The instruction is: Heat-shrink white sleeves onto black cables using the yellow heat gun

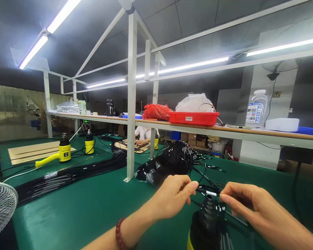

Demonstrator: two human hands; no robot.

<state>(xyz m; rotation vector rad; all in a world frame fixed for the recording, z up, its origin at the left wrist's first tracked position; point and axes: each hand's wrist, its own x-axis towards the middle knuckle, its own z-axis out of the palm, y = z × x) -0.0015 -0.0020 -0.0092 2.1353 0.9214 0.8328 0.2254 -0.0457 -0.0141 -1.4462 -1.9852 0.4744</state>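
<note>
Left hand and right hand pinch one cable over a heat gun toward the surface's near edge; heating seems unfinished.

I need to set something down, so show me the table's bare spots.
Bare table lies widest between the long bundle, the post and the left arm. Another patch lies beyond the right hand, right of the cable heap. It's crowded around the heat gun and held cable.
</note>
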